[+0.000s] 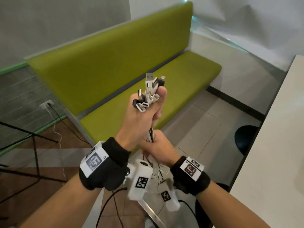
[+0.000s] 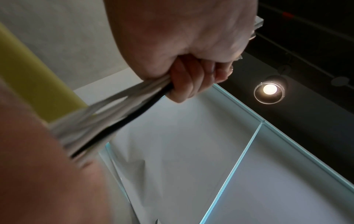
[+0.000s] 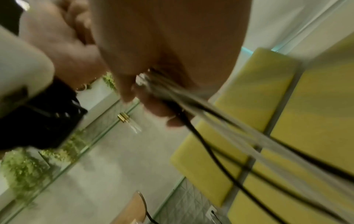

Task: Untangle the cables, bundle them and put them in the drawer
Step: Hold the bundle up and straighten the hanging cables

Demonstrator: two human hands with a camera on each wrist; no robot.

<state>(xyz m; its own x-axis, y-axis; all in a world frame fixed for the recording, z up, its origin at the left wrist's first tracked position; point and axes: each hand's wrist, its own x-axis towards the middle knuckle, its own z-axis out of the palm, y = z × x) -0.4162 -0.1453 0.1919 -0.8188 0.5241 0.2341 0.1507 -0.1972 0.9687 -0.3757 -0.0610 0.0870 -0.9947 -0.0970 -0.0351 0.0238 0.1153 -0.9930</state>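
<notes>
**A:** What can you see from the head camera?

**B:** The left hand [image 1: 144, 116] is a fist wrapped tight around a bunch of cables [image 1: 152, 134]. The USB plugs [image 1: 148, 92] poke up out of the top of that fist. The right hand [image 1: 158, 149] is just below it, curled around the same cables. Loose ends hang down under the right hand. A green bench [image 1: 125, 66] is behind both hands.

**A:** And the left wrist camera?

**B:** The left hand [image 2: 191, 50] has its fingers [image 2: 184, 81] curled around the cables [image 2: 118, 112]. White ones and one black one come out below the fist. They look blurry.

**A:** And the right wrist camera?

**B:** The right hand [image 3: 162, 63] grips the cables [image 3: 191, 106] too. They run away from the fist, down to the right, over the green bench [image 3: 287, 136]. The left hand [image 3: 57, 45] is beside it.
</notes>
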